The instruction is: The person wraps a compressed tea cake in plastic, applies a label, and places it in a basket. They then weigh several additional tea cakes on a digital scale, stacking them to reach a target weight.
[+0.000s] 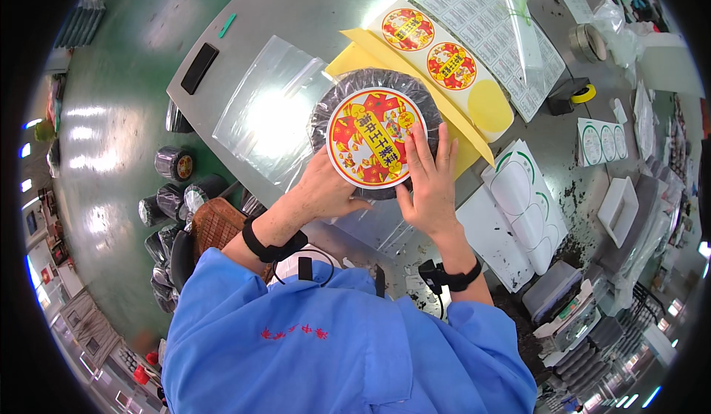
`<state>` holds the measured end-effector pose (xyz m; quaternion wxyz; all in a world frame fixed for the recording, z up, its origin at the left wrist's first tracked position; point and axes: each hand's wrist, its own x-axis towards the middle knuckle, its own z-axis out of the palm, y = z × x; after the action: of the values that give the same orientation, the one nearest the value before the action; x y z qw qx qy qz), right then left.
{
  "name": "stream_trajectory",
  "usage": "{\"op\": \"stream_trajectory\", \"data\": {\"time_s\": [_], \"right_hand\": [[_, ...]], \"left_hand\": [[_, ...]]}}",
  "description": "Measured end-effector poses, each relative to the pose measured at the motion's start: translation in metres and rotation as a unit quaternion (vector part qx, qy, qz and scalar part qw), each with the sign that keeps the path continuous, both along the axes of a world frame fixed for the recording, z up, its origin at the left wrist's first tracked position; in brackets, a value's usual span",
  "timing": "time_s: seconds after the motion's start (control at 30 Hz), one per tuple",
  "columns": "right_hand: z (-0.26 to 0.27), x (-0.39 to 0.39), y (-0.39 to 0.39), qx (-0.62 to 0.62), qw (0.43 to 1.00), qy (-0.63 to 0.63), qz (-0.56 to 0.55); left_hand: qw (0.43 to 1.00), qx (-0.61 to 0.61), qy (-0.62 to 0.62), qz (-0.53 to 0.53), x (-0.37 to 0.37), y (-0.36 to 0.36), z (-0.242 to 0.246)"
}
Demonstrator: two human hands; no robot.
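A round, dark pack wrapped in clear plastic film [358, 82] is in front of me over the table. On its upper face is a round red, yellow and white paper label [369, 136] bearing writing. My left hand [325, 186] holds the pack's lower left side, with the fingertips hidden under the label's edge. Across the label's lower right edge, my right hand [430, 192] rests with fingers spread, its thumb at the pack's near rim. Behind the pack lie folded yellow backing paper [416, 75] and a white label sheet [389, 11] with two matching round labels.
Clear plastic bags [261, 114] lie at left, near a black phone [200, 68] and a green cutter [227, 26]. At right are a tape dispenser [567, 96], sheets of green-ringed labels [514, 192] and a white tray [618, 211]. Wrapped packs [174, 163] stand on the floor.
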<state>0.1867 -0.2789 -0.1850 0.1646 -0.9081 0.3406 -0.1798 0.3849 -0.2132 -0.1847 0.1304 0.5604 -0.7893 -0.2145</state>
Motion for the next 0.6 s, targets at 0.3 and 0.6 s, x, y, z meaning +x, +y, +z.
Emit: {"op": "stream_trajectory", "data": {"time_s": [0.3,0.6], "right_hand": [[-0.010,0.065,-0.027,-0.013,1.000,-0.006,0.015],[-0.006,0.076,-0.027,-0.056,0.995,0.081,-0.016]], "left_hand": [[0.997,-0.015,0.066,-0.026,0.008,-0.012,-0.008],[0.972,-0.163,0.134,0.104,0.012,-0.019,-0.013]]}}
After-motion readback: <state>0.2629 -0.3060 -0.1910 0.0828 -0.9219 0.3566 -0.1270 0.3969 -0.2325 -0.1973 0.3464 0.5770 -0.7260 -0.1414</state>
